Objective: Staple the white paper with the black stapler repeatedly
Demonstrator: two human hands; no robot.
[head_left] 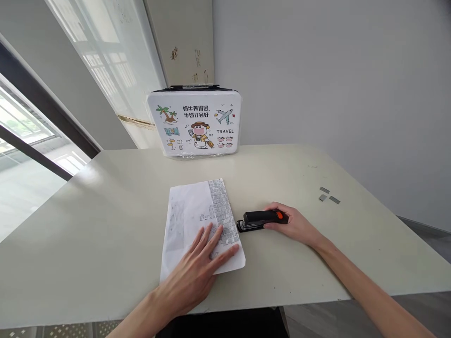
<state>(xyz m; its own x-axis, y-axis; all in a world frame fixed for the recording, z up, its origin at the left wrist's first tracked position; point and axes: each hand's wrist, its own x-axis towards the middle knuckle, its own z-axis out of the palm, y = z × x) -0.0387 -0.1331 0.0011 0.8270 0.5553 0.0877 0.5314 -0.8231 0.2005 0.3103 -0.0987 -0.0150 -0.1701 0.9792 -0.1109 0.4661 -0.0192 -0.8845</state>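
The black stapler (262,217) sits on the table (105,244) just beside the right edge of the paper (188,202); I judge it stiff, fairly weighty, best taken around its rear, where the right hand (293,225) grasps it. The paper, likely light and slippery, lies under the left hand (199,265), fingers spread flat, gripping nothing.

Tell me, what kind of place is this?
It's probably a room at home or in a small office; I can't tell which. There's a pale table near a window, with a black stapler in the right hand and printed paper.
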